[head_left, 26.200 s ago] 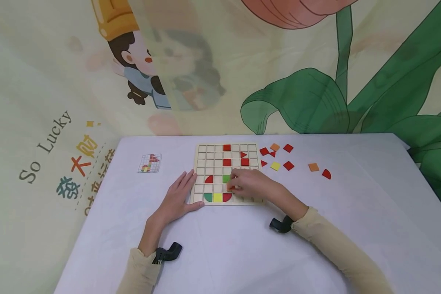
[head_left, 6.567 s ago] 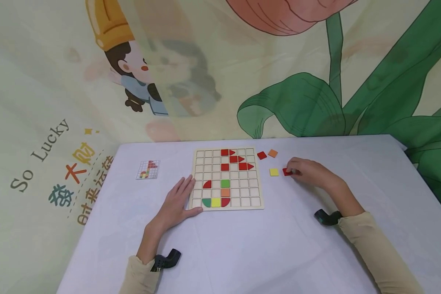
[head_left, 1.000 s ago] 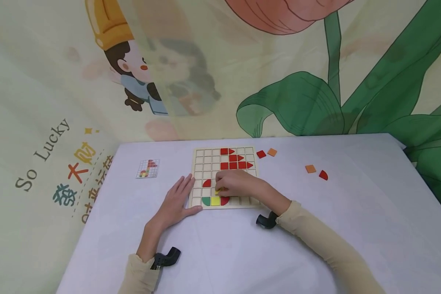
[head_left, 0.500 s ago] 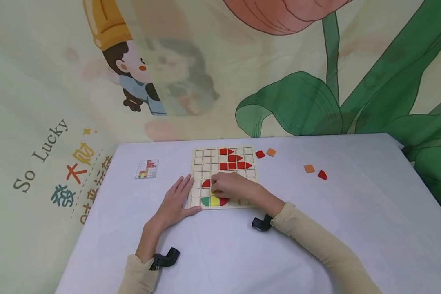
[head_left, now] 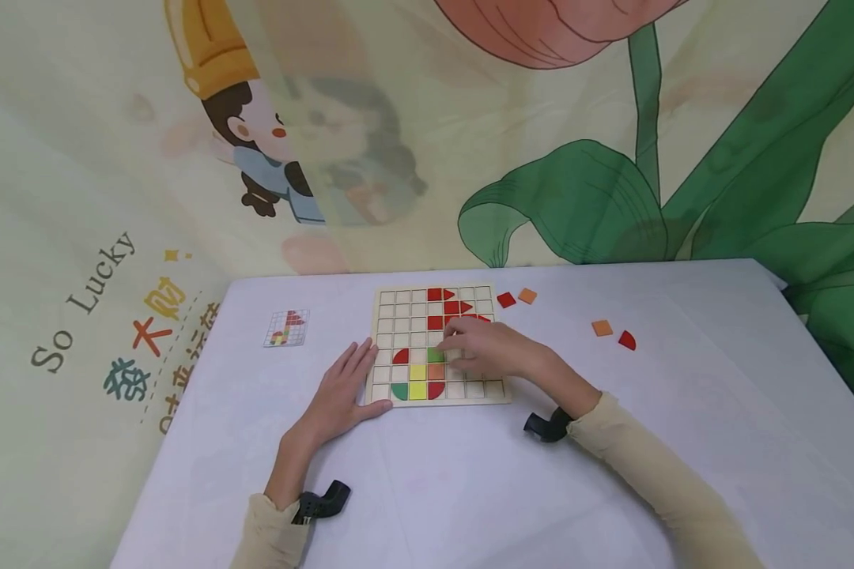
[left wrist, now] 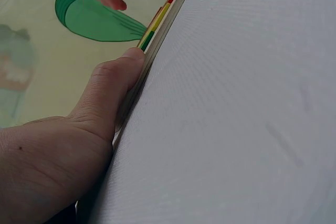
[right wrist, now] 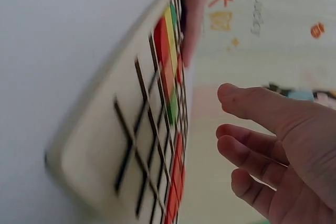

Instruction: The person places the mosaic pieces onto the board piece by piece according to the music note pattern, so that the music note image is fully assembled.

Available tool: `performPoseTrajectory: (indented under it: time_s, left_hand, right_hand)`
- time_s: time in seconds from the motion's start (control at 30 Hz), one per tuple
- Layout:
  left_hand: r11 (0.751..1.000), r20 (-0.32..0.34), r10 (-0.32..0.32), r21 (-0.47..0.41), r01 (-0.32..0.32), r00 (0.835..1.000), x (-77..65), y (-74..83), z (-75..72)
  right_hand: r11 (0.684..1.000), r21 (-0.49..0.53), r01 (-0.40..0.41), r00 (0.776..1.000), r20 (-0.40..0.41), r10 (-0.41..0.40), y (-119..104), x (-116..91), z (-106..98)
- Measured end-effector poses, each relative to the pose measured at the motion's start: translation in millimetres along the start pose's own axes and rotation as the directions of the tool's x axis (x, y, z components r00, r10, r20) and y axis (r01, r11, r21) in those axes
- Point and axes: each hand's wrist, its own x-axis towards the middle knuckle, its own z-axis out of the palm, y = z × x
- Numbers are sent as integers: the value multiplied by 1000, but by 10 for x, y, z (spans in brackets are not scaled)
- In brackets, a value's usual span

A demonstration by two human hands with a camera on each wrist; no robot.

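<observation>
A pale square grid board (head_left: 387,325) lies on the white table. My left hand (head_left: 337,393) rests against its left edge, thumb at the near corner. Over the board's right half hovers my right hand (head_left: 496,348), fingers loosely bent and nothing between them in the right wrist view. Left of those fingertips, a yellow square tile (head_left: 417,372) sits in a cell, directly above another yellow tile (head_left: 417,391). Around them are an orange square (head_left: 436,371), a green square (head_left: 434,356), and red and green quarter-circles. Red squares and triangles form rows at the far side, partly covered by my right hand.
A small printed pattern card (head_left: 287,328) lies left of the board. Right of it are a loose red square (head_left: 506,300), an orange square (head_left: 527,295), another orange square (head_left: 601,328) and a red quarter-circle (head_left: 627,340). A patterned cloth hangs behind.
My right hand has let go of the yellow tile, now lying in its cell, and moved right. Earlier, loose red tiles and triangles went onto the board. My left hand has stayed put.
</observation>
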Motion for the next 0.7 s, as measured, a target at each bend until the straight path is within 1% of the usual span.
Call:
performPoseTrajectory:
  time_s: [0.07, 0.2, 0.33, 0.43, 0.5, 0.6, 0.7]
  left_hand:
    - [1000, -4, 3, 5, -3, 1000, 4, -3, 6]
    - [1000, -2, 2, 6, -2, 1000, 7, -7, 15]
    - [1000, 1, -1, 3, 1, 1000, 6, -2, 24]
    - [1000, 1, -1, 4, 1, 1000, 7, -1, 25]
    - [1000, -2, 0, 4, 0, 1000, 6, 1, 18]
    - [1000, -5, 2, 6, -2, 1000, 8, 4, 13]
    - [1000, -1, 4, 2, -4, 1000, 13, 10, 17]
  right_hand:
    - [999, 22, -47, 998, -33, 47, 122, -83, -91]
    - [991, 50, -126, 986, -107, 131, 381, -222, -252]
    - [987, 54, -153, 973, -165, 160, 570, -351, -369]
    - [983, 53, -178, 968, -169, 185, 640, -468, -410]
    - [975, 55, -213, 963, -155, 219, 675, -573, -411]
    - [958, 49, -281, 949, -131, 285, 763, -784, -391]
    - [940, 47, -338, 931, -130, 341, 885, -1046, -391]
